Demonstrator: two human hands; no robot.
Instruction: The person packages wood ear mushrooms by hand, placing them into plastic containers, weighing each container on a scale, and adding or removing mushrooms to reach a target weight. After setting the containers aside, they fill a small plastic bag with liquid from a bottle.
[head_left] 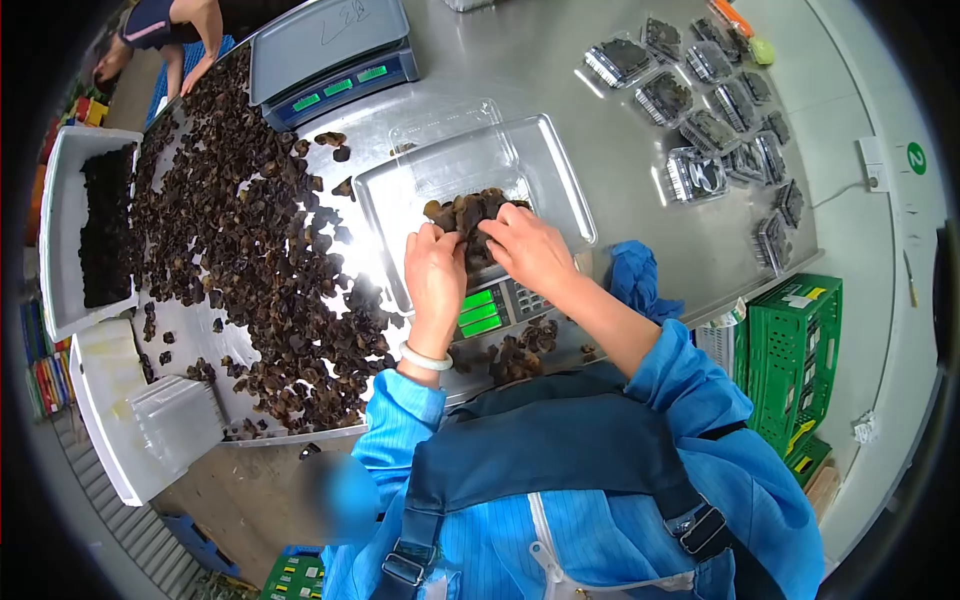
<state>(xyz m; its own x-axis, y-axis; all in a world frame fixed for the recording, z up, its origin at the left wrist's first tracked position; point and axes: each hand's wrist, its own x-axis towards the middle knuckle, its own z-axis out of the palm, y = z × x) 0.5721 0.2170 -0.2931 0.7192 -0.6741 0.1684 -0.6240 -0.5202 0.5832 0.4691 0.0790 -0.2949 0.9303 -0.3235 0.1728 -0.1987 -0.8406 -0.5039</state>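
Observation:
Brown wood ear mushrooms (465,212) are bunched between my two hands, over the front of a weighing scale's metal pan (385,195). My left hand (436,275), with a pale bangle at the wrist, has its fingers curled against the left side of the bunch. From the right, my right hand (530,250) closes its fingers on the same mushrooms. An open clear plastic clamshell (510,165) lies on the pan, its lid spread toward the back; my hands hide its front part. Green digits light the scale's display (478,313) below.
Loose mushrooms (260,230) cover the table's left side. A second scale (330,55) stands behind. Filled clamshells (710,130) sit at the back right, with a blue cloth (638,280) nearer. White foam box (60,230) at left; green crates (795,340) at right. Another person's hand (198,72) rests far left.

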